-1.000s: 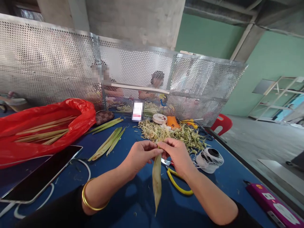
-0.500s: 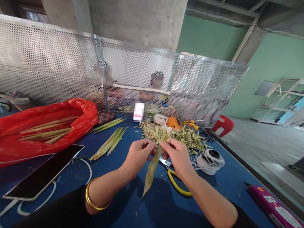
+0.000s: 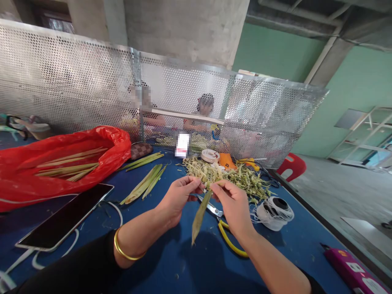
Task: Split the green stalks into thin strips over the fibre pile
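Note:
A dry green-brown corn husk strip [image 3: 201, 214] hangs point down between my hands, above the blue table. My right hand [image 3: 232, 202] pinches its upper end between thumb and forefinger. Just to the left, my left hand [image 3: 179, 198] is closed in a pinch; whatever lies between its fingertips blends into the scraps behind. Under my hands lie scissors with yellow handles [image 3: 231, 241], their blades pointing away and partly hidden by my right hand. Behind them spreads a heap of small knotted husk pieces [image 3: 245, 179].
Left are loose husk leaves [image 3: 142, 185], a red plastic bag [image 3: 118, 143] holding more strips, and a tablet [image 3: 67, 216] with a white cable. Right stand a spool of white string [image 3: 274, 214] and a purple device [image 3: 352, 261]. A perforated metal screen [image 3: 183, 90] closes off the back; people sit beyond.
The husk strip has swung more upright and its tip has risen slightly. My left fingertips have drawn a little away from it. The whole view has shifted slightly.

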Motion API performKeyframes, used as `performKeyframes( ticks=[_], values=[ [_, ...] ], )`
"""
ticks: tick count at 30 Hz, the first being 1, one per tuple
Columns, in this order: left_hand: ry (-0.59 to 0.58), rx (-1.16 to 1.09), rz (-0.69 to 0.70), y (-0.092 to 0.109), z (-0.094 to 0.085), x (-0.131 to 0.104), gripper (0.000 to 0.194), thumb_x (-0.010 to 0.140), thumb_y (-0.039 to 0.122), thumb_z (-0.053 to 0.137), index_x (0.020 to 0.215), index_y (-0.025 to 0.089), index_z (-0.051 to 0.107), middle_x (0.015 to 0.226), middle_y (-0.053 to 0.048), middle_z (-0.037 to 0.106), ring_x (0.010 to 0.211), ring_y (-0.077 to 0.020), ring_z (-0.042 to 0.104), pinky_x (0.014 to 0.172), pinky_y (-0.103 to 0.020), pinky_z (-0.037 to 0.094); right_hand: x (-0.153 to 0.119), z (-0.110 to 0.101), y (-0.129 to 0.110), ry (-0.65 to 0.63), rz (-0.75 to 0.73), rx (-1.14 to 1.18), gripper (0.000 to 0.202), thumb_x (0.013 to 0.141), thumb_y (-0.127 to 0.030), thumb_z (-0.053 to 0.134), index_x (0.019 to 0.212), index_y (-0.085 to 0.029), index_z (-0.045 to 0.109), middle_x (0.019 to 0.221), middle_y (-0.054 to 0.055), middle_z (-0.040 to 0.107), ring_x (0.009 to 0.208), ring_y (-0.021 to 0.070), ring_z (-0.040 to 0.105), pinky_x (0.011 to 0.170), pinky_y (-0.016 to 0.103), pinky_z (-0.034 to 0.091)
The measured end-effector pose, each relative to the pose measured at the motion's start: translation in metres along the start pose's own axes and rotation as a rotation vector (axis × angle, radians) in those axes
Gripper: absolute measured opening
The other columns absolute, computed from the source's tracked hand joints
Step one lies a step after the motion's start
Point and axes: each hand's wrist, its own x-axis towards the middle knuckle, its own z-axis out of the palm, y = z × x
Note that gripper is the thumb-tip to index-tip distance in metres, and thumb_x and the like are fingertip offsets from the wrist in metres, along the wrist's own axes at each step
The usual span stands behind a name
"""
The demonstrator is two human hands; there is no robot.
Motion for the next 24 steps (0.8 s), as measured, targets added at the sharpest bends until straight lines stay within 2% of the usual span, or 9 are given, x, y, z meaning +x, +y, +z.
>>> performKeyframes(
  ticks=[5,8,13,19,24],
  values=[
    [0.113,0.097,-0.040,-0.010,-0.004,0.008,0.026,0.068,0.041,0.065,0.069,0.018,0.053,0.066,0.001,0.061,0.062,-0.0108,0.054,0.054,-0.021,0.038,0.000,-0.012,-0.010,0.207,-0.366,-0.145,0.014,0.084,-0.025,0.058,0.071,-0.019,0.058,0.075,0.001,0.055,0.068,0.0146,0.051,0.061,0.026,0.040],
    [0.153,0.159,-0.063,-0.017,-0.007,0.013,0.023,0.066,0.037,0.065,0.065,0.018,0.052,0.062,0.001,0.059,0.058,-0.0109,0.052,0.051,-0.022,0.036,0.003,-0.021,-0.017,0.292,-0.508,-0.186,0.012,0.084,-0.020,0.057,0.072,-0.019,0.059,0.076,0.001,0.057,0.071,0.0154,0.053,0.062,0.027,0.041],
    [0.206,0.249,-0.073,-0.023,-0.013,0.019,0.020,0.066,0.034,0.064,0.063,0.017,0.054,0.058,0.001,0.060,0.056,-0.0112,0.052,0.051,-0.022,0.035,0.009,-0.037,-0.031,0.444,-0.576,-0.157,0.011,0.082,-0.021,0.059,0.072,-0.018,0.062,0.074,0.001,0.058,0.072,0.0157,0.053,0.064,0.029,0.042],
    [0.287,0.332,-0.039,-0.024,-0.026,0.029,0.018,0.065,0.033,0.064,0.060,0.018,0.055,0.059,0.000,0.061,0.056,-0.0121,0.053,0.052,-0.023,0.035,0.013,-0.054,-0.050,0.674,-0.638,-0.089,0.014,0.079,-0.026,0.064,0.067,-0.018,0.062,0.069,0.001,0.058,0.062,0.0132,0.050,0.056,0.028,0.041],
    [0.328,0.382,-0.022,-0.029,-0.041,0.040,0.016,0.067,0.030,0.063,0.061,0.017,0.056,0.061,-0.002,0.063,0.059,-0.0129,0.055,0.053,-0.024,0.037,0.008,-0.067,-0.069,0.741,-0.701,0.032,0.009,0.078,-0.015,0.063,0.069,-0.018,0.065,0.066,-0.001,0.057,0.056,0.0114,0.049,0.055,0.028,0.040]
  ],
)
